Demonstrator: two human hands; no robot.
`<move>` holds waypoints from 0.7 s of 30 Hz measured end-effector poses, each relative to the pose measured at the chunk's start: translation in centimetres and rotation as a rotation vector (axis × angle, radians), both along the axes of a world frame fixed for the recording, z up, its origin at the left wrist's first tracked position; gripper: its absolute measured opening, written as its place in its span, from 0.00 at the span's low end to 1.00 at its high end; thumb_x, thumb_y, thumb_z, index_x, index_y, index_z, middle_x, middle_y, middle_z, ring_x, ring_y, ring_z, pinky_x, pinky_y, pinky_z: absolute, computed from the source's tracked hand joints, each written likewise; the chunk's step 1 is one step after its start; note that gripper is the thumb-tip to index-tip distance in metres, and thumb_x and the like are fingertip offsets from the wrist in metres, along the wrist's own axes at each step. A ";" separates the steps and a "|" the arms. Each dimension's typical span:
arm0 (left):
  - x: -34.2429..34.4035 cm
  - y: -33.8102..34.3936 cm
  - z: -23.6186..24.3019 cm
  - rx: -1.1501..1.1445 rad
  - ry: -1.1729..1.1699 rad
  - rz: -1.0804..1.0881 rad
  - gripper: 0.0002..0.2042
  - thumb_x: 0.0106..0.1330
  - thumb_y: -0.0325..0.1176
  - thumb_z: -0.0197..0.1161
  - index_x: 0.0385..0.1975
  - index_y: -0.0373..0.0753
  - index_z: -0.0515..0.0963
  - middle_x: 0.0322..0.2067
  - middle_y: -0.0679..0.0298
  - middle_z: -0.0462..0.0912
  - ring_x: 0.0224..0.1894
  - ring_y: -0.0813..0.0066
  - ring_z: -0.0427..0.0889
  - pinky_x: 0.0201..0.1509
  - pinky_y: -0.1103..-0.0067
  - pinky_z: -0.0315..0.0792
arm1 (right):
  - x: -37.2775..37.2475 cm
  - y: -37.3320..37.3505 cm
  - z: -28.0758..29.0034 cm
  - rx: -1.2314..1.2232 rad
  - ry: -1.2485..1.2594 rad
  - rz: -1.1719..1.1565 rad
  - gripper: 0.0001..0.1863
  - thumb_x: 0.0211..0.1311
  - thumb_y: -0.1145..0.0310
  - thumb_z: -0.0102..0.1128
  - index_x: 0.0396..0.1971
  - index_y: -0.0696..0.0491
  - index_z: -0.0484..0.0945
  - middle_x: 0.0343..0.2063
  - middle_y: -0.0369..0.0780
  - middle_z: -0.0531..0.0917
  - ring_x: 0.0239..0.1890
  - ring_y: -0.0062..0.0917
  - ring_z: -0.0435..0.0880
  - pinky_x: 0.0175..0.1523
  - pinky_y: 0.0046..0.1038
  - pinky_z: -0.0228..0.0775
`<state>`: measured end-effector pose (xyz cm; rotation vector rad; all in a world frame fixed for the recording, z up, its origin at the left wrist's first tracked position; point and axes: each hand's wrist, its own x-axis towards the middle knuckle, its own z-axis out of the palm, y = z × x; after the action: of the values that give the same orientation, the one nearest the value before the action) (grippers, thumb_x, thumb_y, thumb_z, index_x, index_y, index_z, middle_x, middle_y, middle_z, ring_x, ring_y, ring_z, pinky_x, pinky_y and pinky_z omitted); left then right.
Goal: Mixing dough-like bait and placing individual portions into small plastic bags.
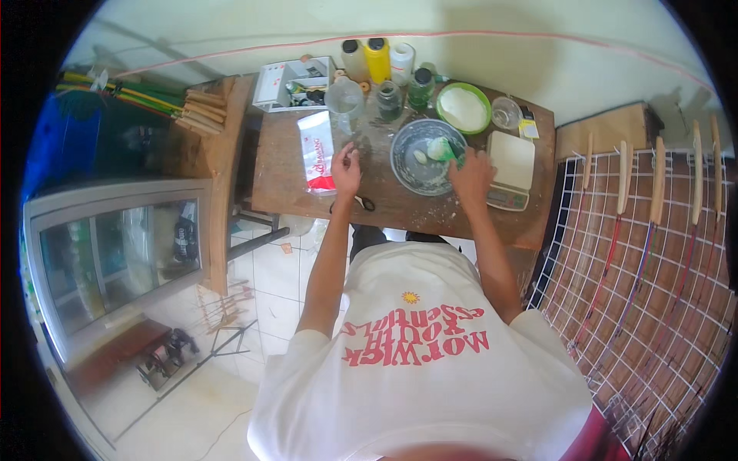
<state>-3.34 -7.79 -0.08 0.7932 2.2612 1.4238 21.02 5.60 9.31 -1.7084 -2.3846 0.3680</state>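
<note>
A grey basin [400,165] sits on the wooden table, its inside smeared with white paste or powder. My right hand [471,174] is closed at the basin's right rim around a green spatula [455,154]. The tool's head lies inside the basin, coated in white, and a small white lump [420,157] is beside it. My left hand [346,170] hovers over the table left of the basin, fingers loosely curled and apart, with nothing seen in it. Next to it lies a white and red packet [316,150]; black-handled scissors [367,204] are partly hidden by my left wrist.
A green bowl of white powder [464,107] stands behind the basin, a kitchen scale [510,163] to its right. Jars [389,101], bottles [378,61], a clear pitcher [344,100] and a white organizer [270,88] line the back. A wire rack [646,253] flanks the right side.
</note>
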 end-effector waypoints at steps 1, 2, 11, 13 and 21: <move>-1.1 -0.9 0.1 0.017 0.051 0.036 0.14 0.63 0.35 0.60 0.47 0.38 0.78 0.36 0.60 0.77 0.34 0.74 0.75 0.40 0.79 0.70 | -0.5 -0.5 1.0 0.171 -0.087 -0.034 0.19 0.49 0.60 0.62 0.42 0.51 0.77 0.36 0.46 0.76 0.42 0.42 0.74 0.45 0.42 0.65; -2.4 -1.9 0.3 0.033 0.102 0.073 0.14 0.62 0.33 0.61 0.47 0.39 0.78 0.34 0.60 0.77 0.34 0.73 0.75 0.39 0.79 0.70 | -1.2 -1.0 1.2 0.183 -0.081 -0.018 0.19 0.49 0.60 0.62 0.42 0.51 0.77 0.36 0.46 0.76 0.42 0.42 0.74 0.45 0.42 0.65; -12.3 -9.6 -1.5 -0.106 0.398 0.011 0.27 0.53 0.36 0.67 0.55 0.41 0.71 0.38 0.54 0.74 0.43 0.58 0.72 0.48 0.70 0.68 | -17.2 -9.4 -2.0 -0.024 0.390 0.552 0.15 0.48 0.65 0.62 0.38 0.51 0.80 0.40 0.46 0.73 0.44 0.41 0.70 0.48 0.41 0.63; -13.4 -9.7 -1.1 -0.283 0.296 -0.203 0.34 0.48 0.43 0.70 0.58 0.47 0.69 0.48 0.52 0.71 0.53 0.54 0.68 0.58 0.66 0.62 | -20.6 -11.2 -4.3 -0.034 0.337 0.553 0.16 0.49 0.65 0.61 0.41 0.50 0.80 0.42 0.47 0.72 0.47 0.42 0.68 0.50 0.42 0.62; -16.9 -9.1 -2.5 -0.482 0.390 -0.574 0.55 0.34 0.53 0.75 0.67 0.63 0.51 0.69 0.54 0.39 0.71 0.51 0.35 0.69 0.52 0.32 | -27.7 -13.2 -9.7 -0.169 -0.013 0.420 0.21 0.56 0.63 0.54 0.52 0.46 0.75 0.59 0.52 0.60 0.62 0.47 0.56 0.61 0.49 0.53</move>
<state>-20.19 -16.88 -2.59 1.4747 2.2218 0.4700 -6.66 -7.55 -0.43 -1.2546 -2.7851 0.6354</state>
